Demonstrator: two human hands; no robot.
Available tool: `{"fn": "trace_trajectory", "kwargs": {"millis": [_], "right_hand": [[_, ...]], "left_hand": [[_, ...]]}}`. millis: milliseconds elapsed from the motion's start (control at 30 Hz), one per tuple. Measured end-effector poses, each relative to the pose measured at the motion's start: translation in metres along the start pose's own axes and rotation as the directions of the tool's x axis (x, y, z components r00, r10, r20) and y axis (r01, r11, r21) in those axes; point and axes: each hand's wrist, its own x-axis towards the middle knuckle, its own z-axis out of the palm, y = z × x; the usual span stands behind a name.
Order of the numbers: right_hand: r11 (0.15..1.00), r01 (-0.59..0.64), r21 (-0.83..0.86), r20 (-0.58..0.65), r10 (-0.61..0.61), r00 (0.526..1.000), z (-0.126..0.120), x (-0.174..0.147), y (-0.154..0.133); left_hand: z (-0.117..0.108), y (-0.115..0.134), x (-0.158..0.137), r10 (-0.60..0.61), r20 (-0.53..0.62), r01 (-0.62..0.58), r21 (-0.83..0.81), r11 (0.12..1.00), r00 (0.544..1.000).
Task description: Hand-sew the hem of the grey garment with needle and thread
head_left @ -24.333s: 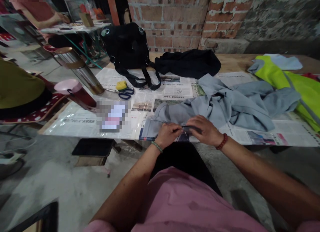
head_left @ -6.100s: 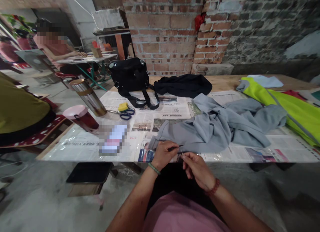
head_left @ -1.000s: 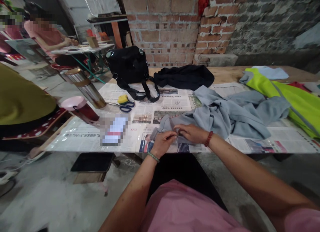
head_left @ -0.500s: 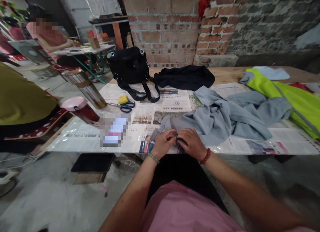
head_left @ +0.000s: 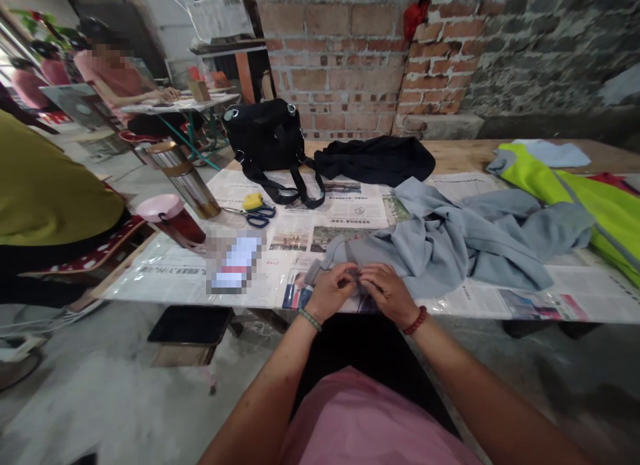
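A crumpled grey garment (head_left: 435, 241) lies along the front of the table, its near edge reaching under my fingers. My left hand (head_left: 331, 293), with a green bead bracelet, is closed in a pinch at that edge, thumb and forefinger forming a loop. Beside it, my right hand (head_left: 391, 295), wearing a red bead bracelet, has its fingers bent together, the tips almost meeting the left ones. Whatever small thing sits between the right fingertips is too small to make out.
Newspaper under clear plastic (head_left: 360, 215) covers the table. To the left are a phone (head_left: 237, 263), a red cup (head_left: 175, 221), a steel flask (head_left: 185, 178) and scissors (head_left: 260, 215). Behind lie a black bag (head_left: 267, 135), black cloth (head_left: 375, 159) and a yellow vest (head_left: 575, 191). People sit at left.
The view has shifted slightly, so things appear a little lower and further right. My fingertips have moved slightly at the garment's edge; the right fingers look less curled over.
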Motion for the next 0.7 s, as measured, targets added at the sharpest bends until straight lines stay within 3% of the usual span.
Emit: {"fn": "trace_trajectory", "kwargs": {"millis": [200,300,333,400,467,533,600,700], "right_hand": [[0.97,-0.12,0.211,-0.135,0.151,0.979,-0.018,0.007,-0.01],[0.888,-0.276,0.367,-0.025,0.306,0.952,-0.029,0.019,-0.015],[0.819,-0.344,0.459,0.039,0.369,0.929,-0.032,0.024,-0.016],[0.594,-0.466,0.656,0.189,0.469,0.863,-0.035,0.034,-0.016],[0.344,-0.535,0.772,0.332,0.499,0.8,-0.037,0.044,-0.014],[0.199,-0.565,0.8,0.42,0.487,0.766,-0.038,0.053,-0.009],[0.17,-0.567,0.806,0.435,0.48,0.762,-0.039,0.062,-0.003],[0.254,-0.545,0.799,0.378,0.493,0.784,-0.041,0.075,0.007]], "left_hand": [[0.004,0.001,0.001,0.037,-0.03,-0.031,0.183,0.983,0.999],[0.004,0.002,0.001,0.034,-0.012,-0.032,0.139,0.99,0.999],[0.003,0.001,0.001,0.03,-0.013,-0.028,0.122,0.992,0.999],[0.003,0.001,0.001,0.024,-0.017,-0.022,0.098,0.995,1.0],[0.002,0.0,0.001,0.028,-0.002,-0.028,0.068,0.997,1.0],[0.002,0.0,0.0,0.029,0.008,-0.03,0.051,0.998,1.0],[0.002,-0.001,0.0,0.023,0.002,-0.023,0.05,0.999,1.0],[0.003,-0.003,0.0,0.015,-0.024,-0.013,0.056,0.998,1.0]]}}
